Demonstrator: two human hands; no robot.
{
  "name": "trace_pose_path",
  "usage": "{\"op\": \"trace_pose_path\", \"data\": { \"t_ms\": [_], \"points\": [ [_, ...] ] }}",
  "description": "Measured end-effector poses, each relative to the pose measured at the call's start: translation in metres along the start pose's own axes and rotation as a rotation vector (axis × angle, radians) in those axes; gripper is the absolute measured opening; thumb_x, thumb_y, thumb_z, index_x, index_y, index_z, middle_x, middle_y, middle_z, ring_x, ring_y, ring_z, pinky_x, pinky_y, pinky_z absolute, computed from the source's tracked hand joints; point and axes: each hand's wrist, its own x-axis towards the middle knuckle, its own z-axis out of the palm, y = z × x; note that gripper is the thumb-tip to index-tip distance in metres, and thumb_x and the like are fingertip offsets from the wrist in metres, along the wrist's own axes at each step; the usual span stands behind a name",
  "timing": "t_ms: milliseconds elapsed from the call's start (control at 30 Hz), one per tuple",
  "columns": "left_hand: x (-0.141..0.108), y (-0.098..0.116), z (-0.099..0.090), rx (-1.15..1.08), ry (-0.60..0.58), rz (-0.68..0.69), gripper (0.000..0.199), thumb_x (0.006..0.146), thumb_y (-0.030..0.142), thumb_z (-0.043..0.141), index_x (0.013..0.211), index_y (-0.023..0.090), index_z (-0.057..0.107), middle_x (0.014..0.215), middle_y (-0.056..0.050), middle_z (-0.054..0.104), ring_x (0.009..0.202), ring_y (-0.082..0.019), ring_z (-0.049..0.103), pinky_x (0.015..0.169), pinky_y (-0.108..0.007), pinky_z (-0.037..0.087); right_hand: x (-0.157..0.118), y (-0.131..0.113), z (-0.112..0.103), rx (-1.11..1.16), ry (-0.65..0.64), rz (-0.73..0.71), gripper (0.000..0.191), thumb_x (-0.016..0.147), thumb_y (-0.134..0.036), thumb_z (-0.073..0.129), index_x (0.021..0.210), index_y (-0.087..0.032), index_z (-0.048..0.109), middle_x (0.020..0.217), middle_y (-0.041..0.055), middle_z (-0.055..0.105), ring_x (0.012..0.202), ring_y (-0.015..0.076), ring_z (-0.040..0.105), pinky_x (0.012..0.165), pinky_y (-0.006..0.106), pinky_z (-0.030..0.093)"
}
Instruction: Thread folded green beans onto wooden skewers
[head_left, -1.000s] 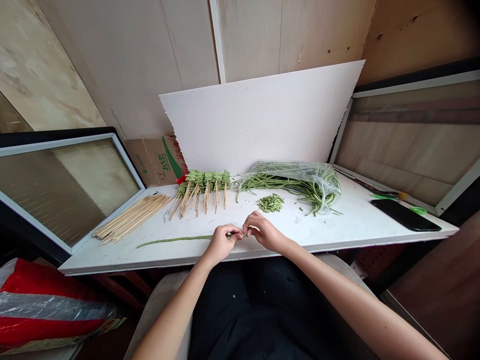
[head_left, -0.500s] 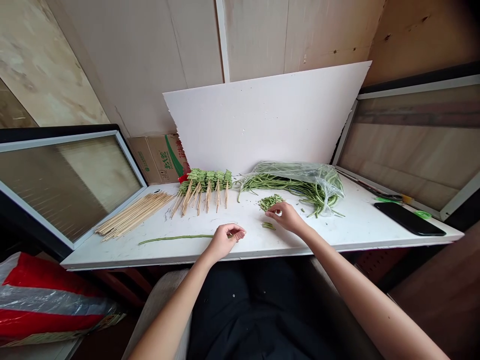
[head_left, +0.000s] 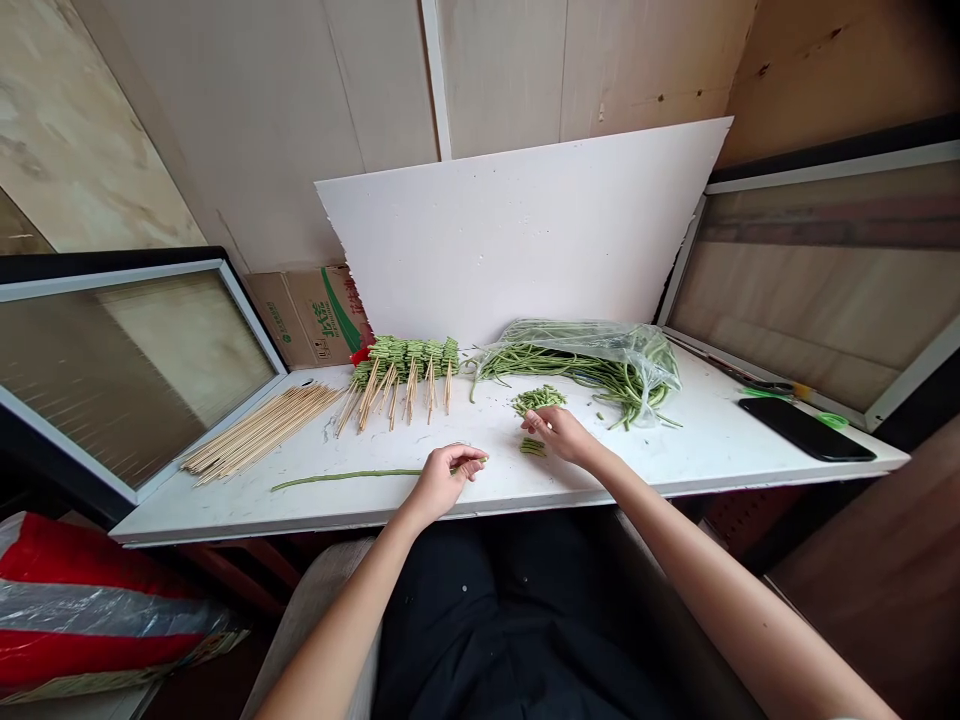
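My left hand point(head_left: 444, 478) grips a long green bean point(head_left: 349, 475) near its right end. The bean's tail stretches left along the table's front, and its tip just shows past my fingertips. My right hand point(head_left: 564, 436) hovers by a short row of cut bean pieces point(head_left: 532, 447), fingers bent together. Whether a piece sits between them is hidden. Just behind that hand lies a small heap of cut bean pieces point(head_left: 538, 398). Farther back, a clear plastic bag point(head_left: 637, 345) partly covers a bundle of long beans point(head_left: 555, 365).
Loose bamboo skewers point(head_left: 262, 432) lie at the left of the white table point(head_left: 495, 495). Beside them are stacked skewered beans point(head_left: 412, 355). A black phone point(head_left: 806, 429) and green tape roll point(head_left: 832, 420) are at right. A cardboard box point(head_left: 300, 315) and white board point(head_left: 525, 235) stand behind.
My right hand has shifted slightly left and down over the short row of bean pieces. My left hand still grips the long bean. The whole view has shifted a little.
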Motion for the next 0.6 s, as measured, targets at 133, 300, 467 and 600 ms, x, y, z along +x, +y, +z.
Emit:
{"op": "trace_pose_path", "data": {
  "t_ms": [133, 300, 467, 600],
  "points": [
    [0.000, -0.001, 0.000, -0.040, 0.000, 0.010, 0.041, 0.090, 0.043, 0.073, 0.118, 0.013, 0.071, 0.096, -0.010, 0.072, 0.080, -0.018, 0.069, 0.074, -0.031, 0.056, -0.006, -0.030, 0.003, 0.064, -0.084, -0.171, 0.044, 0.096, -0.061, 0.063, 0.099, -0.019, 0.079, 0.094, 0.0103, 0.078, 0.085, 0.0234, 0.070, 0.077, 0.032, 0.053],
    [-0.001, 0.000, 0.002, -0.057, -0.007, 0.008, 0.048, 0.088, 0.041, 0.076, 0.125, 0.014, 0.063, 0.089, -0.006, 0.070, 0.074, -0.016, 0.069, 0.077, -0.032, 0.057, -0.019, -0.063, 0.021, 0.144, -0.126, -0.306, 0.036, 0.090, -0.052, 0.076, 0.110, -0.022, 0.077, 0.095, 0.0086, 0.076, 0.088, 0.0224, 0.069, 0.080, 0.034, 0.053],
    [-0.001, 0.001, 0.003, -0.060, -0.045, 0.011, 0.045, 0.088, 0.040, 0.077, 0.124, 0.015, 0.064, 0.091, -0.007, 0.073, 0.078, -0.017, 0.071, 0.079, -0.032, 0.058, -0.021, -0.069, 0.031, 0.104, -0.087, -0.396, 0.021, 0.100, -0.040, 0.065, 0.101, -0.023, 0.077, 0.090, 0.0091, 0.075, 0.090, 0.0241, 0.066, 0.081, 0.037, 0.052],
    [0.000, 0.002, 0.000, 0.045, 0.033, -0.016, 0.031, 0.086, 0.039, 0.078, 0.105, 0.014, 0.073, 0.087, -0.008, 0.075, 0.071, -0.018, 0.071, 0.070, -0.031, 0.058, -0.017, -0.064, 0.024, 0.086, -0.042, -0.375, 0.021, 0.102, -0.038, 0.061, 0.099, -0.022, 0.075, 0.089, 0.0084, 0.075, 0.090, 0.0243, 0.064, 0.081, 0.038, 0.051]
  ]
}}
